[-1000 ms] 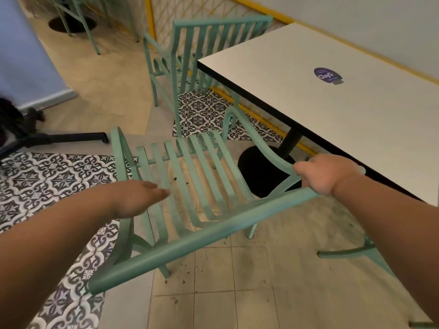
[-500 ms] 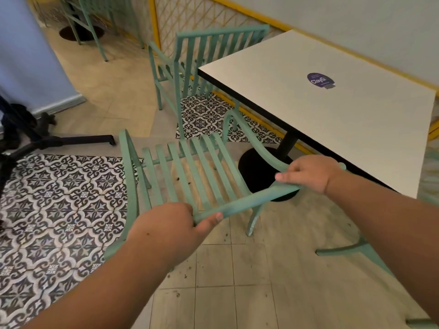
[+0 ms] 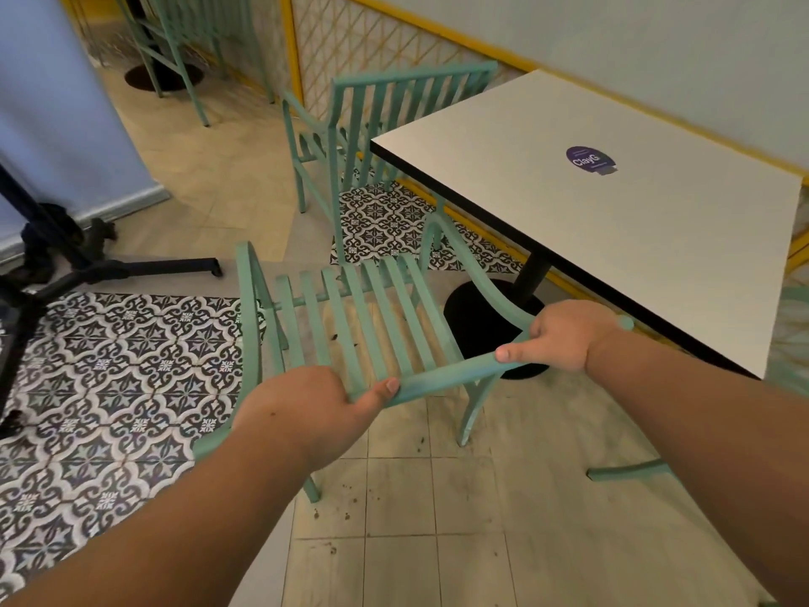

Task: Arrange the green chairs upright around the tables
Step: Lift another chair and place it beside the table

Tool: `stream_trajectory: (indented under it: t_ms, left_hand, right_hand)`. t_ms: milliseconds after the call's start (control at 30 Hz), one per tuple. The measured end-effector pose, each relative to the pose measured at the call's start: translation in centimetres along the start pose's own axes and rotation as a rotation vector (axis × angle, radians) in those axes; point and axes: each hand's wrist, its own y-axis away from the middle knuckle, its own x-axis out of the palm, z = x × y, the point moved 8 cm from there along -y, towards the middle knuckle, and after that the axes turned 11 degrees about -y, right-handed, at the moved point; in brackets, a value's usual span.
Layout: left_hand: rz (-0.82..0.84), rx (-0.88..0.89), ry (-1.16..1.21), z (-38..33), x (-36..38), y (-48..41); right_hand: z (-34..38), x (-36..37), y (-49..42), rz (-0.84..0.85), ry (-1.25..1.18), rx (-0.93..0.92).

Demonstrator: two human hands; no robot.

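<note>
while the near chair [image 3: 367,317] stands upright on the floor beside the table [image 3: 613,221], its top rail [image 3: 442,378] is gripped at both ends. the left hand [image 3: 306,409] is closed around the rail's left part, with the thumb laid along the near face and the fingers wrapped over the far side, out of sight. the right hand [image 3: 564,335] is curled around the right end of the rail, where the armrest meets it, and its thumb is pressed along the rail toward the left hand. the slatted seat is seen from behind and above, turned away from the wearer, and its right armrest lies close to the table's black base [image 3: 477,326]. two of its legs are seen on the pale tiles; whether all legs touch the floor cannot be told.

a second chair [image 3: 372,138] is set upright at the far end of the table, its back turned toward the camera and its seat pushed partly under the tabletop. a round purple sticker [image 3: 589,159] is stuck to the white tabletop. a green leg [image 3: 630,470] of a further chair is glimpsed low on the right, behind the right forearm. more green chair legs are seen at top left near a yellow lattice screen [image 3: 350,41]. a black stand [image 3: 87,265] is spread over the patterned tiles [image 3: 109,365] on the left.
</note>
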Motion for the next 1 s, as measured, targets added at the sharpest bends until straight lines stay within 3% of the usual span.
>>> stream_trajectory:
  t_ms: [1000]
  left_hand:
    - [0.029,0.158,-0.179,7.8,-3.3,-3.6]
  right_hand:
    - [6.6,3.5,5.0,-0.021,-0.156,0.145]
